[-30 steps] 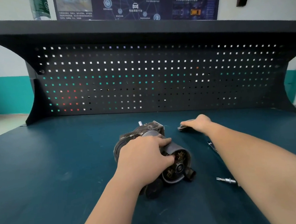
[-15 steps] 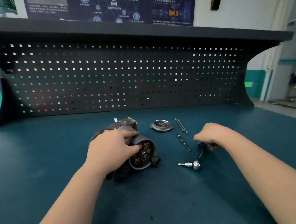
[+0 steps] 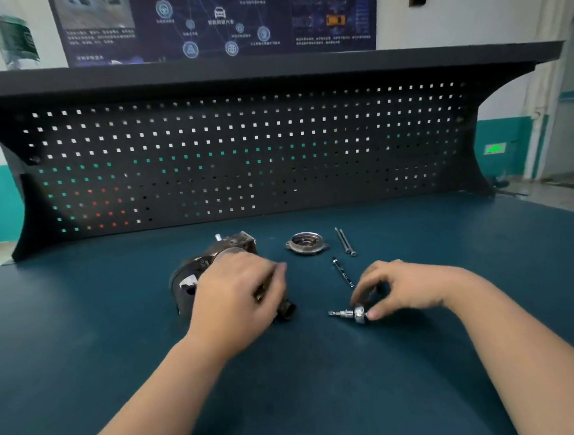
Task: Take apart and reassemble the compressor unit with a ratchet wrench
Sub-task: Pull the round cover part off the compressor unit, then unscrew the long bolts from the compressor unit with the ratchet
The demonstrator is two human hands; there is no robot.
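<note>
A dark teal counter [image 3: 84,350] fills the lower half of the view, its surface matte and lightly scuffed. Along its far edge stands a black pegboard back panel [image 3: 247,152] pierced with rows of small square holes, topped by a black shelf [image 3: 268,67]. Behind the shelf a dark poster [image 3: 217,18] hangs on a white wall with a teal lower band; at 2 o'clock a doorway opens onto a pale floor.

The compressor unit [image 3: 211,266] lies on its side just left of centre. The left hand [image 3: 240,295] rests over it, fingers curled around its near end, blurred. At 1 o'clock from it sits a round metal cover [image 3: 306,243], with two long bolts [image 3: 345,242] just beside it and a third bolt [image 3: 342,272] nearer. The right hand [image 3: 402,287] pinches the head of the ratchet wrench [image 3: 351,313], which lies on the counter, bit pointing to 9 o'clock.
</note>
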